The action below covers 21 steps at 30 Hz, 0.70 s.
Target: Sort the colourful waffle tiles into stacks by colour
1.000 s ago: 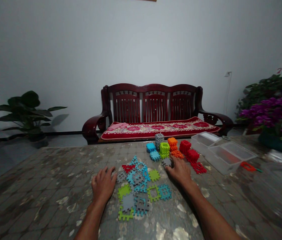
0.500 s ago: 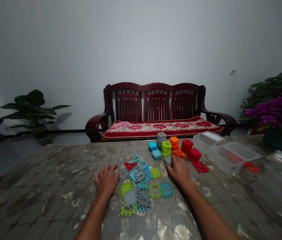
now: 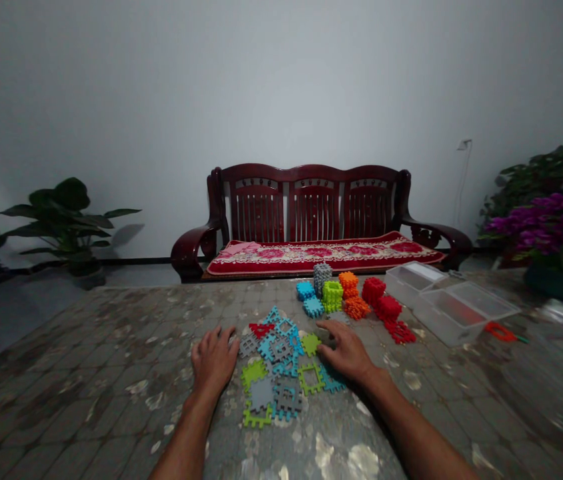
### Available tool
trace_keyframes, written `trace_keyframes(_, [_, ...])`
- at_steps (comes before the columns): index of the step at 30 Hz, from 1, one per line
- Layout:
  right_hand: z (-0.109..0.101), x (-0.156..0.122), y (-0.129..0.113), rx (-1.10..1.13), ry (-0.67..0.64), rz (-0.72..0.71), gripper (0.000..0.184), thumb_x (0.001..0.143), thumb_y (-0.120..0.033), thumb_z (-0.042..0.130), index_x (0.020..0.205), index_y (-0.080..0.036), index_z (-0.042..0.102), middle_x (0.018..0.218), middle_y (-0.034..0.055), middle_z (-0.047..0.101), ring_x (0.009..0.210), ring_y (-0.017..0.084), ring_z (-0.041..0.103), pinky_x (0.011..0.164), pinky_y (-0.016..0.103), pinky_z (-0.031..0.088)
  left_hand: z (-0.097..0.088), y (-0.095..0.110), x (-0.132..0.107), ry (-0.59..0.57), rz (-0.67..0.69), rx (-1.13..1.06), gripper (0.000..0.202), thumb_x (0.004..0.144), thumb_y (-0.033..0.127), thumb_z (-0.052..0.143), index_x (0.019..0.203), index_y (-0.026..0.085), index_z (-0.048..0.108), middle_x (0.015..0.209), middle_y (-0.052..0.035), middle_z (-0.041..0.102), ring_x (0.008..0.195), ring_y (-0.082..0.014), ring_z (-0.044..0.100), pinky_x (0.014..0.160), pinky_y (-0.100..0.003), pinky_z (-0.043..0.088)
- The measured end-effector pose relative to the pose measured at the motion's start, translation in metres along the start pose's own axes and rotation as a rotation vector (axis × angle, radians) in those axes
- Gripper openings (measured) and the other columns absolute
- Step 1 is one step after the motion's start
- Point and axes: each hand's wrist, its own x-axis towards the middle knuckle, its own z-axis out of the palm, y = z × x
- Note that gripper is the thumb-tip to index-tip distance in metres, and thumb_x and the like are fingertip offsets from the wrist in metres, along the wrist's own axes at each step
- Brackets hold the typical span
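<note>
Flat interlocking plastic tiles in blue, grey, green and red lie in a loose spread between my hands. My left hand (image 3: 215, 357) rests on the table left of them, fingers apart and holding nothing. Over the right side of the spread is my right hand (image 3: 345, 350), thumb and forefinger parted beside a small green tile (image 3: 310, 344); whether it touches the tile I cannot tell. A grey tile (image 3: 338, 317) lies just beyond that hand. Below it, a green frame tile (image 3: 311, 379) sits beside a partly covered teal tile (image 3: 331, 379). A red triangular tile (image 3: 261, 330) tops the far left of the spread.
Behind the spread stand stacked tiles: grey (image 3: 322, 277), blue (image 3: 313, 307), green (image 3: 332, 298), orange (image 3: 356, 307) and red (image 3: 388, 309). A clear plastic box (image 3: 454, 323) stands open at right, near an orange item (image 3: 500, 332). A wooden bench (image 3: 311, 175) is beyond the table (image 3: 126, 347).
My right hand has left the grey tile by the stacks and moved left and nearer, to the small green tile. My left hand stays practically still.
</note>
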Motion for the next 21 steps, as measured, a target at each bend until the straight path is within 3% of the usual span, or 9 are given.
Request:
trace_keyframes(3, [0.0006,0.0021,-0.0094,-0.036,-0.138,-0.006,0.061,0.078,-0.026,0.067,0.139,-0.020,0.060,0.137,0.0096,0.065,0.125,0.028,0.057,0.108,0.040,0.041,-0.0020,0.0008,-0.0007,-0.016,-0.007,0.005,0.045,0.101,0.038,0.039,0.138,0.029,0.062,0.153,-0.0092,0.053,0.144,-0.0284,0.043,0.119,-0.048,0.027])
trace_keyframes(6, [0.0004,0.0037,-0.0125,-0.072,-0.215,0.001,0.057,0.081,-0.028,0.068,0.136,-0.020,0.062,0.130,0.0101,0.068,0.121,0.029,0.058,0.103,0.040,0.044,-0.0027,0.0011,-0.0008,-0.018,-0.010,0.011,0.045,0.101,0.037,0.039,0.139,0.029,0.061,0.153,-0.0090,0.053,0.144,-0.0281,0.043,0.120,-0.048,0.027])
trace_keyframes(13, [0.0076,-0.0006,-0.0125,-0.173,-0.083,0.058,0.048,0.087,-0.036,0.066,0.130,-0.018,0.064,0.123,0.0133,0.067,0.117,0.030,0.057,0.099,0.040,0.045,0.0002,-0.0003,0.0003,-0.003,-0.006,0.005,0.044,0.100,0.036,0.041,0.138,0.029,0.063,0.152,-0.0098,0.054,0.143,-0.0286,0.044,0.120,-0.049,0.026])
trace_keyframes(21, [0.0055,-0.0033,-0.0044,-0.150,-0.094,-0.006,0.047,0.085,-0.027,0.064,0.131,-0.017,0.063,0.124,0.0130,0.067,0.118,0.027,0.058,0.102,0.039,0.045,0.0025,-0.0013,0.0013,0.024,-0.001,-0.007,0.042,0.099,0.037,0.043,0.135,0.030,0.065,0.150,-0.0094,0.056,0.141,-0.0282,0.046,0.118,-0.048,0.029])
